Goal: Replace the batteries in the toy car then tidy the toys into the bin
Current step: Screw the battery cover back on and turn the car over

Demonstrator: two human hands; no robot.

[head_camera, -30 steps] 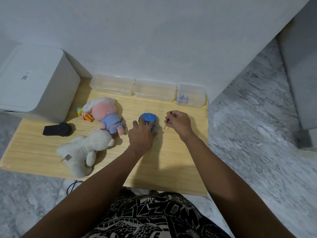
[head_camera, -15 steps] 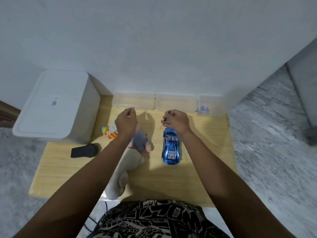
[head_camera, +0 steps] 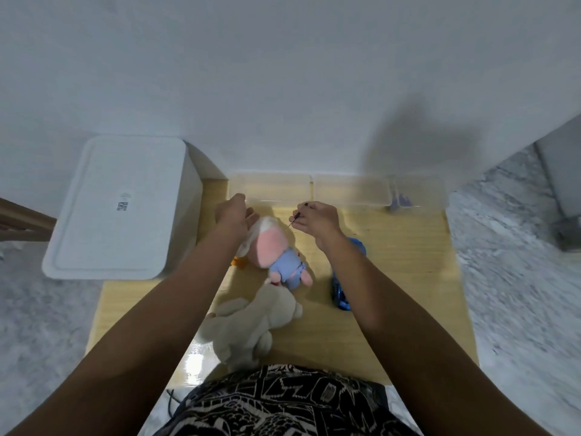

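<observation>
The blue toy car [head_camera: 341,298] lies on the wooden table [head_camera: 408,253], mostly hidden under my right forearm. My right hand [head_camera: 319,218] hovers beyond the car and pinches a thin dark screwdriver [head_camera: 297,215]. My left hand [head_camera: 234,212] reaches over the head of a pink plush doll in blue clothes [head_camera: 273,251], up to the front edge of a clear container [head_camera: 270,185]. Whether its fingers hold anything small is unclear. A cream plush animal [head_camera: 251,322] lies near the front edge. The white lidded bin [head_camera: 116,206] stands to the left of the table.
Two more clear containers [head_camera: 352,190] stand along the wall; the rightmost one [head_camera: 421,193] holds small blue items [head_camera: 401,201]. A small orange toy [head_camera: 237,262] peeks out beside my left forearm. Marble floor surrounds the low table.
My left hand let go of the car and moved up and back to the clear container. The view shifted, and my right forearm now covers most of the car.
</observation>
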